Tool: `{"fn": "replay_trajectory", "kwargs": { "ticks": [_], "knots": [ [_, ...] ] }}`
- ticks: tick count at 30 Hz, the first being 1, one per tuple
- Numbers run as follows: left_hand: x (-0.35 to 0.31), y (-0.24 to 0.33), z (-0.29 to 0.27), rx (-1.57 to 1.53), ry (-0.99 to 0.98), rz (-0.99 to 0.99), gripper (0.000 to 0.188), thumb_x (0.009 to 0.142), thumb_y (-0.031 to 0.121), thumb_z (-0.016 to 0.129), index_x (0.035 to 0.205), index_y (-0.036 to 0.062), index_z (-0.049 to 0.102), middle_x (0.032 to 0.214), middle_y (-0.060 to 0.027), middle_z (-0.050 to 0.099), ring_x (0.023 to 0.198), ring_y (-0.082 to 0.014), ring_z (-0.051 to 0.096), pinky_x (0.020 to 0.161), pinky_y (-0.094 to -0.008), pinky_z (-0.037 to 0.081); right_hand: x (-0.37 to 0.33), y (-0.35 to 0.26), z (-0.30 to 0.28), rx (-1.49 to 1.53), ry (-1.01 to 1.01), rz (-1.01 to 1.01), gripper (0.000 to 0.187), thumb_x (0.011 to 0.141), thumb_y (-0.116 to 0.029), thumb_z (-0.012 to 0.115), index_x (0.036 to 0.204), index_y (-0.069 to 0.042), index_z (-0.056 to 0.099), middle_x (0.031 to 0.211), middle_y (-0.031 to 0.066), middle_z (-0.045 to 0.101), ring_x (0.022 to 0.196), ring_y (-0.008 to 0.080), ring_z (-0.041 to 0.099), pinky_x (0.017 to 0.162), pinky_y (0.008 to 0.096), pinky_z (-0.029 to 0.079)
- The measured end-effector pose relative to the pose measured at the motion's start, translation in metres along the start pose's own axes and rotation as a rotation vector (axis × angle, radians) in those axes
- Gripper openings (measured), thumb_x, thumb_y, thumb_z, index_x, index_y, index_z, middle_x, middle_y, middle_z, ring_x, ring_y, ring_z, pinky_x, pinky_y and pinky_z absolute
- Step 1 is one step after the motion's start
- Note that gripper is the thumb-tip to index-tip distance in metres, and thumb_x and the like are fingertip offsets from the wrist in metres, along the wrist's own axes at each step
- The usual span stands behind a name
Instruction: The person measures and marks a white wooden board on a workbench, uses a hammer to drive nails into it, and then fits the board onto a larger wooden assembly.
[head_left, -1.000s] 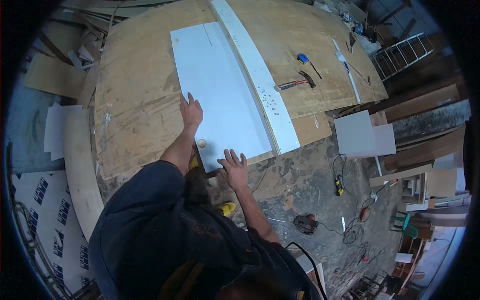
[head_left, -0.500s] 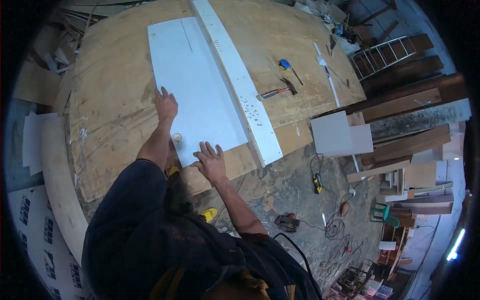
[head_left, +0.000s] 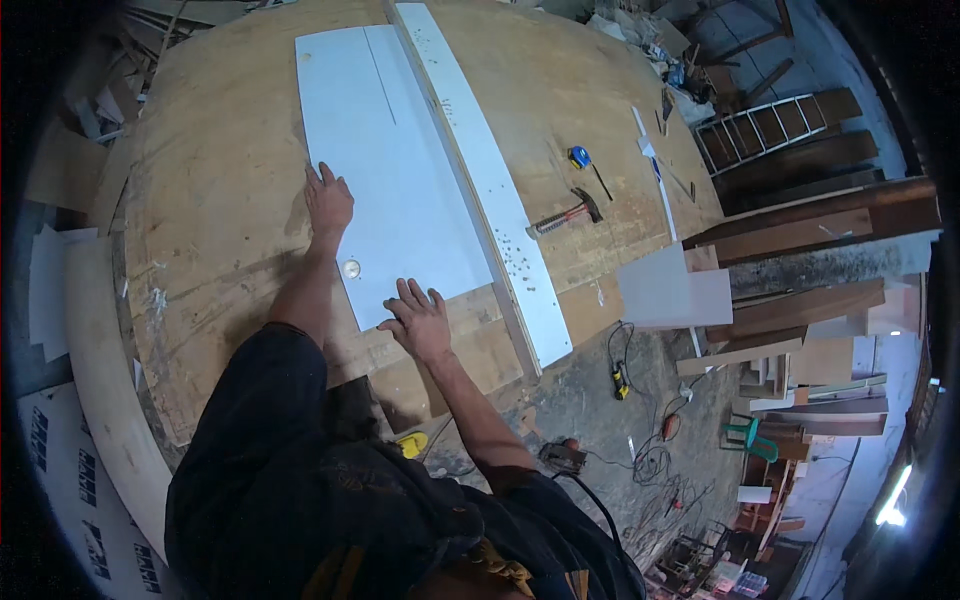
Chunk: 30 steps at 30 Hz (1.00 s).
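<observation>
A white rectangular panel (head_left: 400,200) lies flat on a large wooden tabletop (head_left: 220,160), with a round hole (head_left: 352,269) near its close left corner. My left hand (head_left: 329,200) rests over the panel's left edge, fingers extended. At the near edge my right hand (head_left: 418,322) lies on the panel with its fingers spread. Both are open and grip nothing. Along the panel's right side runs a long white board (head_left: 490,180), raised above it, with small dark bits scattered on top.
Right of the long board are a claw hammer (head_left: 567,213) and a blue tape measure (head_left: 579,157). White offcuts (head_left: 670,285) sit past the table's right edge. Corded power tools (head_left: 563,456) and cables lie on the floor. A ladder (head_left: 762,132) leans among boards at the far right.
The panel has slid away from me along the long board, with both hands staying on it. The view has shifted slightly, so the hammer and tape measure appear lower.
</observation>
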<state>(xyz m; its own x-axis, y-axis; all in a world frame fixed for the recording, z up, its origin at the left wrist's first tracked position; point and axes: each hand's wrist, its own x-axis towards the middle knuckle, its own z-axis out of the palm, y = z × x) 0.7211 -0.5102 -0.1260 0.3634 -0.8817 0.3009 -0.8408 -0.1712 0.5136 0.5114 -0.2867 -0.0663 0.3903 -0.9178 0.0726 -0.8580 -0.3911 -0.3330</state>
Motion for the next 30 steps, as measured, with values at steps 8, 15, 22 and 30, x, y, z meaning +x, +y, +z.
{"fn": "replay_trajectory", "kwargs": {
  "ticks": [8, 15, 22, 30],
  "knots": [
    [0.002, 0.007, -0.007, 0.019, -0.075, -0.023, 0.061, 0.099, 0.026, 0.051, 0.147, -0.0077, 0.033, 0.153, -0.0346, 0.024, 0.141, -0.0452, 0.031, 0.115, -0.0525, 0.028, -0.002, -0.01, 0.001, -0.012, 0.005, 0.065, 0.044, 0.083, -0.043, 0.07, 0.119, -0.018, 0.063, 0.15, 0.0137, 0.047, 0.142, 0.0308, 0.04, 0.112, 0.0555, 0.034],
    [-0.018, -0.004, -0.037, 0.028, -0.223, -0.034, 0.068, 0.097, 0.031, 0.053, 0.151, -0.0038, 0.029, 0.155, -0.0351, 0.021, 0.145, -0.046, 0.025, 0.116, -0.0545, 0.026, 0.001, -0.021, 0.0, 0.044, -0.011, 0.061, 0.039, 0.087, -0.036, 0.069, 0.121, -0.018, 0.061, 0.152, 0.0145, 0.044, 0.143, 0.0335, 0.037, 0.114, 0.0567, 0.032],
    [-0.12, 0.038, -0.053, 0.014, -0.224, -0.036, 0.069, 0.099, 0.037, 0.048, 0.154, 0.0023, 0.028, 0.156, -0.0362, 0.017, 0.144, -0.0464, 0.026, 0.119, -0.0533, 0.023, -0.009, -0.01, 0.009, 0.014, 0.073, 0.12, 0.043, 0.087, -0.036, 0.069, 0.125, -0.02, 0.059, 0.152, 0.0145, 0.044, 0.144, 0.0356, 0.036, 0.115, 0.0572, 0.03],
    [-0.129, 0.025, -0.052, 0.121, -0.118, -0.024, 0.065, 0.101, 0.038, 0.044, 0.152, 0.0001, 0.032, 0.153, -0.0394, 0.022, 0.14, -0.052, 0.03, 0.116, -0.0533, 0.028, -0.047, -0.074, 0.013, 0.761, 0.323, 0.556, 0.049, 0.09, -0.018, 0.064, 0.133, -0.001, 0.052, 0.128, 0.0247, 0.055, 0.122, 0.0403, 0.054, 0.104, 0.0467, 0.043]
  ]
}}
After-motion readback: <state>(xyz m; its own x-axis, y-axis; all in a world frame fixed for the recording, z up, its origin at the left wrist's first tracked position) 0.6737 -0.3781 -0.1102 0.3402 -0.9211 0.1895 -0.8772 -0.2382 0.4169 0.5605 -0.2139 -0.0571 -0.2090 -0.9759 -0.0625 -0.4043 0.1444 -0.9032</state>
